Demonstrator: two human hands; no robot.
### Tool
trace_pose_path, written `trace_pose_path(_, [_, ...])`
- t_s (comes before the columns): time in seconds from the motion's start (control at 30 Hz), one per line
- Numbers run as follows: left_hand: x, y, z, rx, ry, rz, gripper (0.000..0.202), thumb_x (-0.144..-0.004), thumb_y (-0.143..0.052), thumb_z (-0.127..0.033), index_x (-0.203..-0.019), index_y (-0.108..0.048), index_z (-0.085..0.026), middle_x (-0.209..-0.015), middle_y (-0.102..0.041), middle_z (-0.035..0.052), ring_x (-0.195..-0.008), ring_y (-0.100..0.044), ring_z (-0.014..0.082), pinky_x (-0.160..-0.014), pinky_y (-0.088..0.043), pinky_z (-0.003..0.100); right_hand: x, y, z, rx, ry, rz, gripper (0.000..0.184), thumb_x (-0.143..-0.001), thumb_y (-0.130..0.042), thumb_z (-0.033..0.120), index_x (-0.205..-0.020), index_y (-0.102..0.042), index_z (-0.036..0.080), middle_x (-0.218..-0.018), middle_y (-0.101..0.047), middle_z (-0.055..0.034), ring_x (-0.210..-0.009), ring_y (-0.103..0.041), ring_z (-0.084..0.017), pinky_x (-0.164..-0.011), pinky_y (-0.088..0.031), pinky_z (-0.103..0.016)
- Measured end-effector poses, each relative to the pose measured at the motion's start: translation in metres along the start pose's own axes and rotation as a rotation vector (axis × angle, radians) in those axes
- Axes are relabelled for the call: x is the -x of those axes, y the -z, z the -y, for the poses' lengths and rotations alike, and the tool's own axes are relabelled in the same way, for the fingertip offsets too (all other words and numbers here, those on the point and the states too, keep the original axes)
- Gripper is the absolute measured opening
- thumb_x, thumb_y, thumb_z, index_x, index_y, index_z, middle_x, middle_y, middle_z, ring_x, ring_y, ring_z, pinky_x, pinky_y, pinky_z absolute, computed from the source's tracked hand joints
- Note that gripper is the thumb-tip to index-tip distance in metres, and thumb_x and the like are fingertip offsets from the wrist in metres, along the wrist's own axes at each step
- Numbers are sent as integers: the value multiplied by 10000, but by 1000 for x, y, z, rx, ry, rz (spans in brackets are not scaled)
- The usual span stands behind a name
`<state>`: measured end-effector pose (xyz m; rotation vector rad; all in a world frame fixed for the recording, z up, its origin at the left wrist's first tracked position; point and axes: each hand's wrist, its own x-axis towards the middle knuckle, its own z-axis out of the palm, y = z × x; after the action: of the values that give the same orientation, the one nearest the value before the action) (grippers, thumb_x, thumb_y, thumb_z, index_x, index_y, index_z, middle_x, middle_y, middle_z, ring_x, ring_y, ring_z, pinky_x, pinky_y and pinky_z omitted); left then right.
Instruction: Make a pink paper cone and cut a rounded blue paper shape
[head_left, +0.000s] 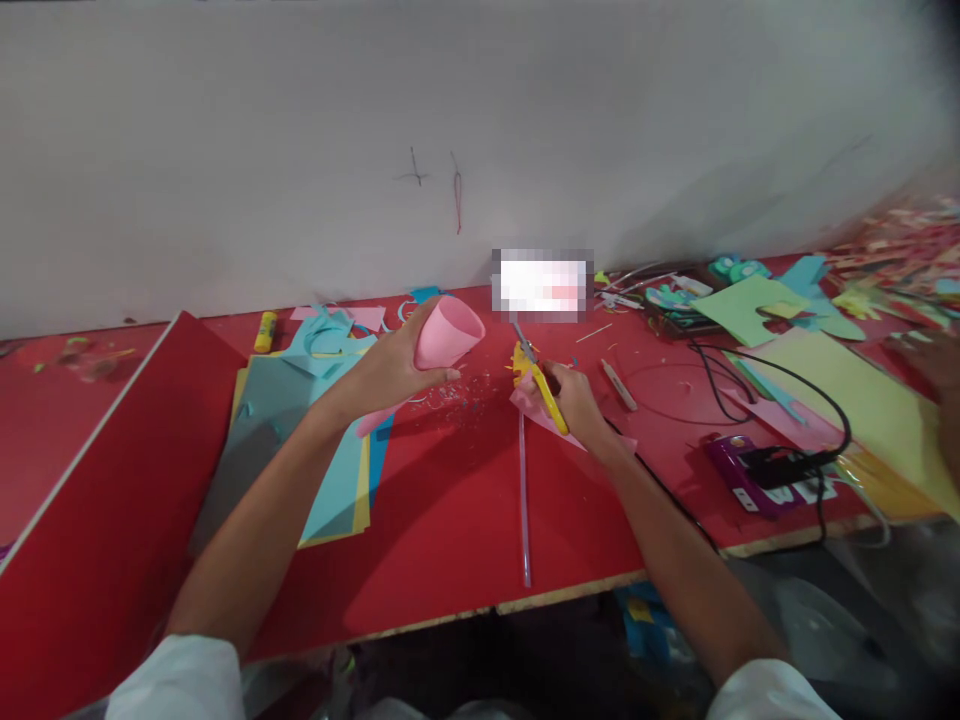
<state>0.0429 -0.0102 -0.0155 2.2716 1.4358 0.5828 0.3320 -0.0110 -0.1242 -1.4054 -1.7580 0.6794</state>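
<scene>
My left hand [390, 362] is wrapped round a pink paper cup shape [448, 335], its wide mouth tilted up and to the right. My right hand [576, 402] is closed on a yellow-handled cutting tool [551, 400], whose grey blade points up toward the wall; whether it is a knife or scissors is unclear. Beneath that hand lies a pink paper sheet [536, 402], with a small yellow piece [520, 362] beside the blade. A clear glue stick [523, 500] rests on the red table below. Small paper scraps [461, 395] are scattered between my hands.
Coloured sheets [337, 500] lie under my left forearm, near a yellow glue tube [265, 332]. A red board [112, 500] leans at left. A purple box [750, 475] with black cables [832, 400] and more paper [862, 390] sit at right, where another person's hand [930, 355] shows.
</scene>
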Motion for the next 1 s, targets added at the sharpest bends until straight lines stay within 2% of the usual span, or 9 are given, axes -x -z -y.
trace_pose_path(0.1, [-1,3,3,41,-15,41,1026,-830,-746,-660,-1660,-306,-248,-1502,-613,168,-1281,-637,396,-1031,-533,511,0,-6,0,-93,-35,48,470,-967,-478,684,-792,-574,259,-665,-620,-22,-642,-624,-204,-575,-481,-310])
trace_pose_path(0.27, [-1,9,6,40,-26,154,955,-797,-777,-581,-1600,-413,-213,-1518,-594,175,-1323,-617,388,-1060,-518,472,3,-3,-6,-2,10,88,432,-793,-760,647,-906,-650,245,-788,-708,-38,-720,-658,-227,-665,-507,-338])
trace_pose_path(0.37, [1,12,3,21,-37,214,844,-792,-767,-570,-1519,-510,-229,-1502,-609,155,-1310,-630,381,-1036,-534,459,4,0,-10,116,57,74,435,-773,-797,611,-915,-660,223,-854,-741,-66,-785,-679,-241,-700,-491,-333])
trace_pose_path(0.5, [5,17,0,36,-47,248,816,-827,-741,-569,-1547,-488,-282,-1487,-633,120,-1331,-635,363,-1029,-550,446,4,-1,-13,126,97,90,417,-788,-806,581,-957,-667,226,-900,-764,-71,-815,-703,-247,-676,-469,-309])
trace_pose_path(0.77, [4,14,8,67,-99,258,828,-828,-758,-585,-1554,-483,-297,-1509,-630,107,-1358,-625,346,-1060,-550,431,5,1,-8,131,72,87,399,-785,-818,595,-797,-625,246,-757,-745,-50,-726,-685,-232,-623,-447,-288])
trace_pose_path(0.87, [4,15,7,59,-90,269,759,-825,-762,-568,-1494,-536,-290,-1512,-624,102,-1319,-639,343,-1023,-560,429,7,4,-5,155,59,44,450,-784,-798,627,-716,-579,241,-679,-702,-39,-661,-632,-207,-603,-422,-287])
trace_pose_path(1.0, [3,17,0,25,-45,220,732,-825,-759,-524,-1471,-548,-250,-1377,-696,120,-1180,-693,337,-936,-578,443,6,4,-7,126,51,-5,507,-724,-813,666,-706,-549,234,-632,-633,-9,-602,-564,-174,-595,-406,-294])
